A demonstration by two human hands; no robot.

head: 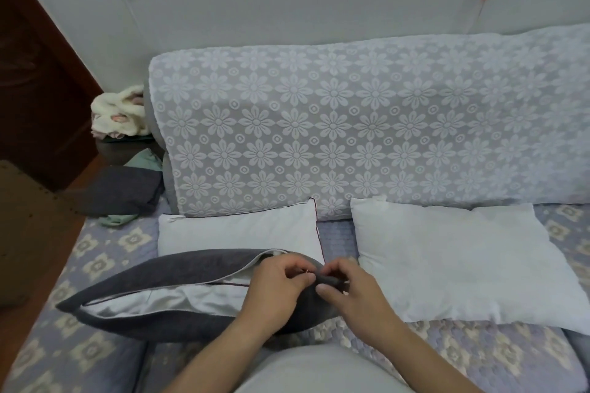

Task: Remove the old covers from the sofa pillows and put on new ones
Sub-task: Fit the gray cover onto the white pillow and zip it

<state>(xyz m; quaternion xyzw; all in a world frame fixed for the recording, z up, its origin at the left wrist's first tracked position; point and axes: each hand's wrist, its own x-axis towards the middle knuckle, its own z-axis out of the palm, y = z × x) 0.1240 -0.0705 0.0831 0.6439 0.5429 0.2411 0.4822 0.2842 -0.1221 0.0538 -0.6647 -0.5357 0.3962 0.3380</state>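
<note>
Both of my hands are in at the right end of the dark grey pillow cover (153, 281), which lies across the front of the sofa seat (95, 268) with its long axis running left to right. My left hand (274, 284) has its fingers curled, pinching something small at the cover's end, maybe a zip pull, though it's too small to be sure. My right hand (348, 289) is clamped on the grey corner just beside it, thumb under, fingers over. The opening gapes along the near edge, with the white lining and the inner pillow (204, 295) showing, and it stretches away leftward from my hands. So I judge the coming move runs left along that seam, with my left hand the nearer to travel it while the right anchors the corner. Behind, against the flowered backrest (351, 124), sit two bare white pillows: one (236, 231) touching the grey cover's far side, another (453, 262) toward the seat's right edge.
</note>
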